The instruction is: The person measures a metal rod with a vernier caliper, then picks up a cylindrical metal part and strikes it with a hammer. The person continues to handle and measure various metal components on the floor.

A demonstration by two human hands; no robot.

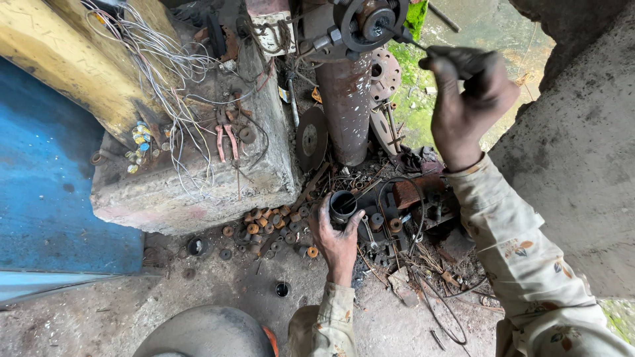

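The left hand [336, 239] has its grip closed around a small metal cup [342, 204] on the floor, near the middle. The right hand [466, 99] pinches a thin tool [413, 41], far right, its tip at a rusty flange [367, 23].

We're in a rough repair workshop: rusty steel pipe [346, 109], worn grinding disc [310, 139], scattered rusty nuts and bushings [271, 221], tangled white wires [165, 73] over a concrete block [198, 185], dirt floor [218, 284].
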